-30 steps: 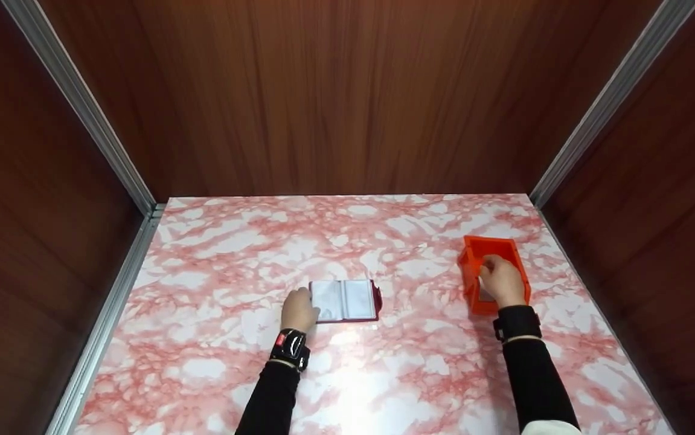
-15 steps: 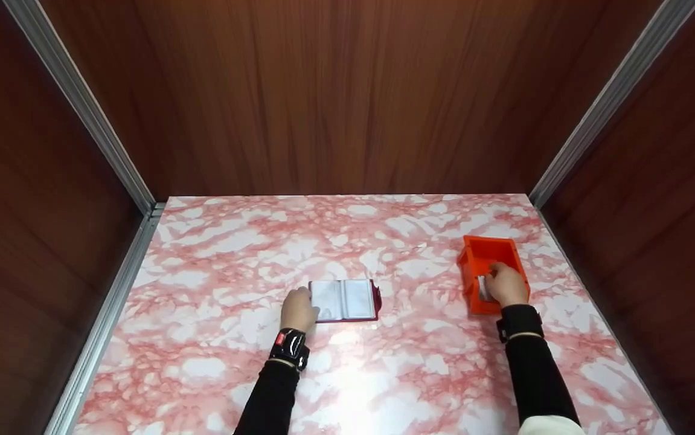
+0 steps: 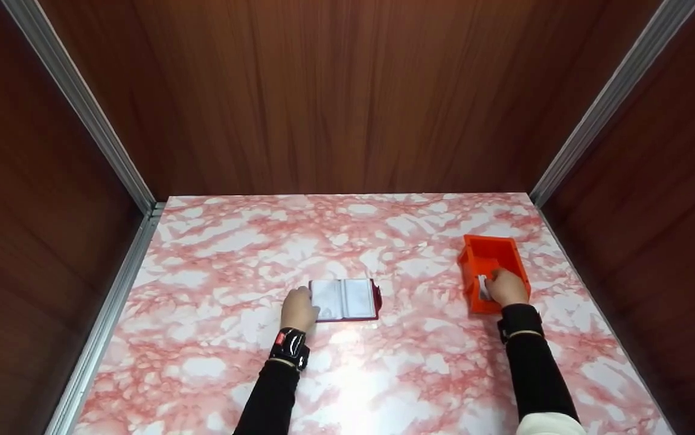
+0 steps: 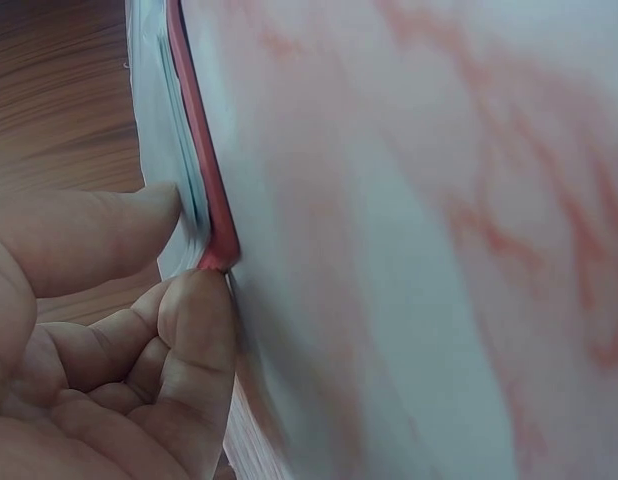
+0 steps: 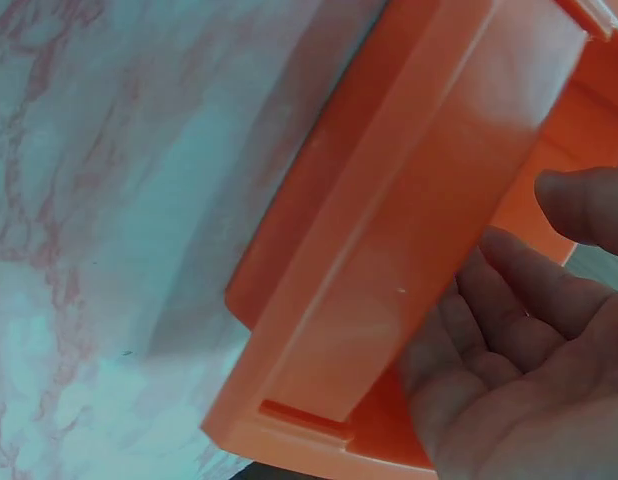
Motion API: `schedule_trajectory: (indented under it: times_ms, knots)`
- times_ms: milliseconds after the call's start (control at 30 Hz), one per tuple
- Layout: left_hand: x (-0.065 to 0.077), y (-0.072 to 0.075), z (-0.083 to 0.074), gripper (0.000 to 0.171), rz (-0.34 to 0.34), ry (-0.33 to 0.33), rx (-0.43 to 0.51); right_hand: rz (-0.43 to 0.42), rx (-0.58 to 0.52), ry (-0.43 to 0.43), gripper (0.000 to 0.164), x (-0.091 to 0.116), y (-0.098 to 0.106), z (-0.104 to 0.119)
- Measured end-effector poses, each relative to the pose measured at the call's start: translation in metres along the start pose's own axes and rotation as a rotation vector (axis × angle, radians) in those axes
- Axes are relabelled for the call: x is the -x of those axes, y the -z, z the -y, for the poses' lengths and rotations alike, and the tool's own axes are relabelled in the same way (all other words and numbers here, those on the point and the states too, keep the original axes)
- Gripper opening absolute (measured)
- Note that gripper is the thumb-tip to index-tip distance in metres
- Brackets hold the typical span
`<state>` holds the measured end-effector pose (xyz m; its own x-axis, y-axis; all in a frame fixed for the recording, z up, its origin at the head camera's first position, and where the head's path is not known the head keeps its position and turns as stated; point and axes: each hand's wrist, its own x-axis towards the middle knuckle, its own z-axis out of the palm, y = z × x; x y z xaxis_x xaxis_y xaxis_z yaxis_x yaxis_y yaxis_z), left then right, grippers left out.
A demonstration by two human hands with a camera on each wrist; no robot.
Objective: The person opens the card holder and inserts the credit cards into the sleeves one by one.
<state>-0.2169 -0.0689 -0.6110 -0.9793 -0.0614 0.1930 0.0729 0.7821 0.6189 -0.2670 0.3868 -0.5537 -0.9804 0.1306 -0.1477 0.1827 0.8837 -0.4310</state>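
In the head view, a small red card holder (image 3: 359, 300) lies spread flat on the table, its clear sleeves facing up. My left hand (image 3: 299, 310) is at its left edge; in the left wrist view, thumb and fingertips pinch a corner of the red cover (image 4: 214, 205) and sleeves. My right hand (image 3: 509, 288) reaches into an orange plastic bin (image 3: 470, 266). A small white flat piece (image 3: 483, 287) shows beside its fingers. The right wrist view has the thumb (image 5: 574, 200) apart from the loosely bent fingers, partly hidden behind the bin wall.
Pink-and-white marbled table (image 3: 347, 241) underneath. Dark wood-grain panels (image 3: 347, 96) enclose the back and sides, with metal rails (image 3: 99, 139) at the corners. Black bands (image 3: 290, 348) circle both wrists.
My right hand has sunk lower into the orange bin and shifted slightly toward its near end, uncovering more of the bin's inside. The left hand and card holder have stayed put.
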Motion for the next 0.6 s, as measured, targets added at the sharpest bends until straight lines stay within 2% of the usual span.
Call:
schedule_trajectory:
  times_ms: [200,433,600]
  knots:
    - [-0.0002,-0.0001,-0.0002,0.021,0.004,-0.005,0.005,0.021,0.002,-0.002,0.042,0.0015,-0.0008,-0.0031]
    - [-0.0002,-0.0027,0.0026,0.02,-0.041,-0.038,0.021,0.024,0.014,-0.002,0.04,0.0011,-0.0026,-0.0052]
    - [0.0001,0.0001,-0.0005,0.019,-0.012,-0.007,0.028,0.037,0.024,-0.011,0.038,-0.0003,-0.0027,-0.0044]
